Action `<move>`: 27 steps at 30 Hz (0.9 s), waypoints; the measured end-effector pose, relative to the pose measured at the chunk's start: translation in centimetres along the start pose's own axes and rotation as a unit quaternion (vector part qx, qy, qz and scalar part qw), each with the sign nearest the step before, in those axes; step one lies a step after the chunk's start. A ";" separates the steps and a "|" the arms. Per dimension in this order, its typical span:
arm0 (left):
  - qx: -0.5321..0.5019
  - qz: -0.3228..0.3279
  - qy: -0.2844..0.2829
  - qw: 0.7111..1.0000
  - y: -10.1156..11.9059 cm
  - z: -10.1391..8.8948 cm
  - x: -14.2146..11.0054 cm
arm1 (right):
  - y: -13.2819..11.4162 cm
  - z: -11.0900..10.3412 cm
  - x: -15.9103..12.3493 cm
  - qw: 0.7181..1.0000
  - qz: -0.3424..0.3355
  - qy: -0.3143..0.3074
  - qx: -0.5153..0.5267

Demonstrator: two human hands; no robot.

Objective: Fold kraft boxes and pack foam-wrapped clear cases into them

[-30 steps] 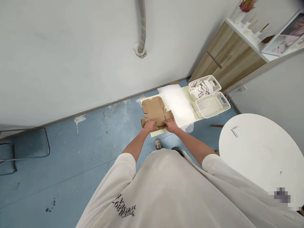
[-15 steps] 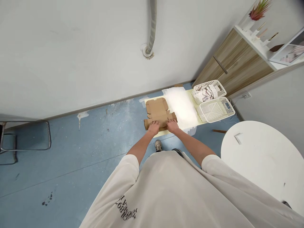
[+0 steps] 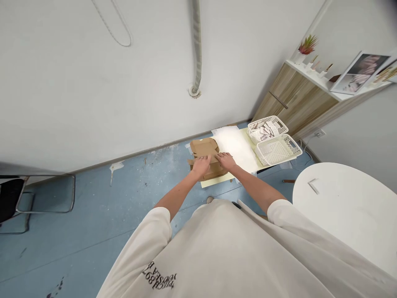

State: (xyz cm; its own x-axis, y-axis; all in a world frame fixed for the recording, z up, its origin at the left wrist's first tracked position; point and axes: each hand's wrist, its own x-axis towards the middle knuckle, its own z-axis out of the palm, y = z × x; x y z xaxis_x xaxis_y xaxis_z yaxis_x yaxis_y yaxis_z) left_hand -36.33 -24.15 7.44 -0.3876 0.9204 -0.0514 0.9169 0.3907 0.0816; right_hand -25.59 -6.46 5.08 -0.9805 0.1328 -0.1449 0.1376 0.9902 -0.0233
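A flat brown cardboard box blank [image 3: 204, 148], partly folded, lies on a pale yellow work surface [image 3: 217, 180]. My left hand [image 3: 201, 165] rests on its near left part, fingers curled over a folded flap. My right hand [image 3: 227, 160] presses down on the near right part with fingers laid forward over the cardboard. Both hands sit side by side, almost touching. The front edge of the blank is hidden under them.
A white foam sheet [image 3: 237, 145] lies right of the box. Beyond it stand two white perforated baskets, one [image 3: 266, 128] with small packets, one [image 3: 278, 150] nearly bare. A round white table [image 3: 350, 207] is at right, a wooden cabinet [image 3: 294, 103] behind, a metal chair [image 3: 37, 194] at left.
My hands have pushed the near flap farther over the blank, so the cardboard looks shorter and more folded. The camera tilted up, showing more wall.
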 end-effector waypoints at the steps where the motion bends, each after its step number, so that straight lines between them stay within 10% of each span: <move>1: -0.001 -0.005 0.020 1.000 0.2 -0.7 0.1 | 0.2 -0.7 0.1 1.000 0.003 0.014 -0.002; 8: -0.036 0.029 0.098 0.994 3.0 -4.6 2.3 | 2.9 -5.5 -1.8 0.993 0.061 0.100 0.011; 14: -0.047 0.112 0.098 0.988 10.2 -6.2 5.9 | 7.5 -7.3 -9.5 0.976 0.171 0.133 0.000; 27: -0.054 0.372 0.061 0.924 42.7 -3.7 7.5 | 16.1 -2.9 -43.4 0.888 0.435 0.148 0.008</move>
State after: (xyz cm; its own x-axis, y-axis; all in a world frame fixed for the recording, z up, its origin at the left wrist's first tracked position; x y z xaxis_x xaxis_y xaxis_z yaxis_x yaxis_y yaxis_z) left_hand -0.47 -0.50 14.27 0.3332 0.9270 0.1720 0.9215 -0.3588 0.1487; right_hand 18.78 3.85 13.91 -0.4953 0.8554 0.1516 0.8611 0.5065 -0.0445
